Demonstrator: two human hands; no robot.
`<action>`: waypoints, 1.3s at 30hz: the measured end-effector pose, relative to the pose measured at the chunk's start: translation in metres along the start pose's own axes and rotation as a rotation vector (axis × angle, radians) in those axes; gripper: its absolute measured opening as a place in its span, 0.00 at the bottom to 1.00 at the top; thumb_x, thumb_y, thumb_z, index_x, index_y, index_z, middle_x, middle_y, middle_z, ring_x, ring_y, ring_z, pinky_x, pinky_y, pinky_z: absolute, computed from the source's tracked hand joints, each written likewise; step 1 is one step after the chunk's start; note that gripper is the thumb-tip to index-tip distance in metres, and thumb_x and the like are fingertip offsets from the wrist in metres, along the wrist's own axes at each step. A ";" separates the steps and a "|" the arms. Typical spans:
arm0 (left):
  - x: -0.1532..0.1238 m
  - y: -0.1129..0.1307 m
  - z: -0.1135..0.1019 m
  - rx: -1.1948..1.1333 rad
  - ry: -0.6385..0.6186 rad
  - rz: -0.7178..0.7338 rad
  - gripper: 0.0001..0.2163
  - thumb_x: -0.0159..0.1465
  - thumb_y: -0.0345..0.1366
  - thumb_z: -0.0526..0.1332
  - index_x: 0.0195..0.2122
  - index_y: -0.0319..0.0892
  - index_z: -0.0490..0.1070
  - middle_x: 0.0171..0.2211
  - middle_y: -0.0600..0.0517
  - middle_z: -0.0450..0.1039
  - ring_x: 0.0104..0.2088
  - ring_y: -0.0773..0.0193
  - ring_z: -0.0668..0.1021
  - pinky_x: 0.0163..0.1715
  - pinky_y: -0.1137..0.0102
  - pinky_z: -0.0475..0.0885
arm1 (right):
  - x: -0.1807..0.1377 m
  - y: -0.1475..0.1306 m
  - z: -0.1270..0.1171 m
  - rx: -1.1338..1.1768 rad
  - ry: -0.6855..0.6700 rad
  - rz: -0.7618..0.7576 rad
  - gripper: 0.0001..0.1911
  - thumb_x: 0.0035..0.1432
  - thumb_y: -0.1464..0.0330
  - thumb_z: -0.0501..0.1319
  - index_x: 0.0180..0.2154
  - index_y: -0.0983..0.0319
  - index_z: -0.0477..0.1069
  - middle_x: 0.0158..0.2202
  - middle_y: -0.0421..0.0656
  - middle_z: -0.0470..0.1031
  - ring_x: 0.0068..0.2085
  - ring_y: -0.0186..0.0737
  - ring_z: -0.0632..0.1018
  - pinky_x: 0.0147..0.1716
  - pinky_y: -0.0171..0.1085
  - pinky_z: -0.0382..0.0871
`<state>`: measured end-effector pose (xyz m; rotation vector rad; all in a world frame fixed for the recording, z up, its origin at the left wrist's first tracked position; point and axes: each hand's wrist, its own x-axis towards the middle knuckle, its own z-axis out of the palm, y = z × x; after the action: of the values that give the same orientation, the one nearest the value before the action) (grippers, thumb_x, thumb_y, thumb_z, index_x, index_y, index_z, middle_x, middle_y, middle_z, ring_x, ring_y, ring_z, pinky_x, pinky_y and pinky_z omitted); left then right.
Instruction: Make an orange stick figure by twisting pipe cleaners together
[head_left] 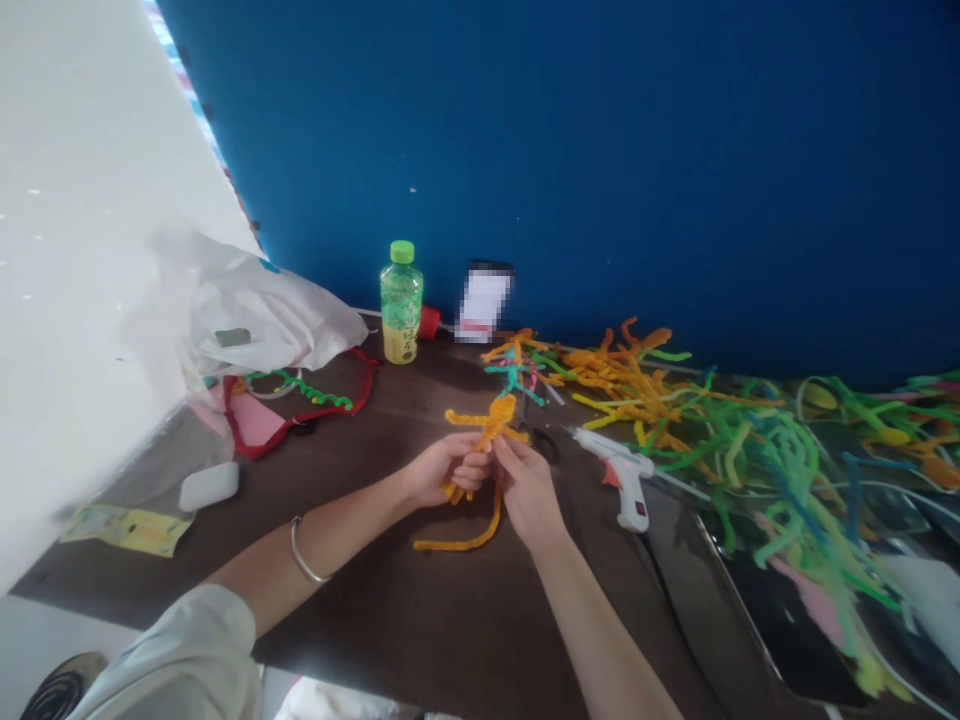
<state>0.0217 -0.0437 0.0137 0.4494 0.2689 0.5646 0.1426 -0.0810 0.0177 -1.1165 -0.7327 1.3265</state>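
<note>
An orange pipe-cleaner figure [486, 425] with spread arms is held above the dark table [420, 610]. My left hand [442, 468] is closed around its lower part, a bracelet on that wrist. My right hand [527, 487] pinches the figure's middle from the right. A loose orange tail [469, 540] curls down from the figure onto the table between my wrists.
A white glue gun [624, 473] lies just right of my hands. Beyond it spreads a heap of orange, green and yellow pipe cleaners [720, 430]. A green-capped bottle [400, 303], a plastic bag [262, 320] and a small white case [208, 486] sit to the left.
</note>
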 end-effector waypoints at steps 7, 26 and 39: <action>-0.003 0.008 -0.004 -0.115 -0.037 -0.268 0.05 0.57 0.29 0.52 0.24 0.37 0.58 0.16 0.61 0.41 0.13 0.79 0.45 0.11 0.84 0.41 | -0.001 -0.001 -0.004 0.133 -0.119 0.113 0.12 0.38 0.64 0.69 0.29 0.60 0.74 0.27 0.39 0.74 0.29 0.33 0.73 0.31 0.34 0.67; 0.001 -0.010 -0.002 1.012 0.333 0.380 0.18 0.59 0.49 0.51 0.24 0.37 0.64 0.14 0.58 0.57 0.15 0.75 0.62 0.15 0.77 0.57 | 0.003 0.000 -0.006 0.009 0.116 -0.081 0.10 0.39 0.65 0.67 0.27 0.62 0.73 0.26 0.38 0.72 0.25 0.30 0.68 0.23 0.31 0.60; -0.002 0.000 0.000 0.220 -0.048 -0.055 0.11 0.57 0.42 0.58 0.29 0.38 0.62 0.17 0.60 0.46 0.15 0.77 0.53 0.15 0.80 0.49 | 0.002 -0.011 -0.010 0.028 -0.143 0.004 0.12 0.40 0.61 0.67 0.21 0.62 0.70 0.20 0.38 0.67 0.23 0.30 0.65 0.22 0.31 0.60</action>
<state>0.0203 -0.0444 0.0145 0.6656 0.2979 0.4713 0.1565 -0.0804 0.0241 -1.0086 -0.8148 1.4267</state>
